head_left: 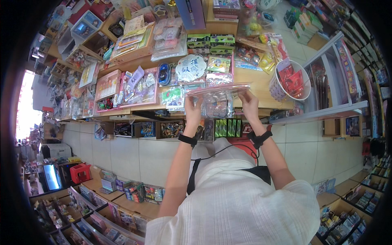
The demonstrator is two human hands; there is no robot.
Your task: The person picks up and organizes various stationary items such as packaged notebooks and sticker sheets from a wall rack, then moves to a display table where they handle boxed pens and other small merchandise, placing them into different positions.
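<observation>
Between both hands I hold a flat, pinkish packet in clear plastic (218, 88), seen almost edge-on above the near edge of the wooden table. My left hand (193, 109) grips its left end, and my right hand (248, 102) pinches its right end. What the packet contains cannot be made out. Behind it lie a white scalloped card with blue writing (190, 68) and a yellow-green cartoon packet (219, 64). A blue oval case (164, 74) is left of the card. Clear-wrapped goods (217, 107) show just below the packet, between my hands.
Right of my hands stands a white dotted bucket (278, 90) with red packets. Green-and-black boxes (210, 43) are stacked at the back. Pink trays (155, 100) of small goods sit left. A grey-framed rack (355, 107) borders the right side. Open boxes (171, 130) stand under the table.
</observation>
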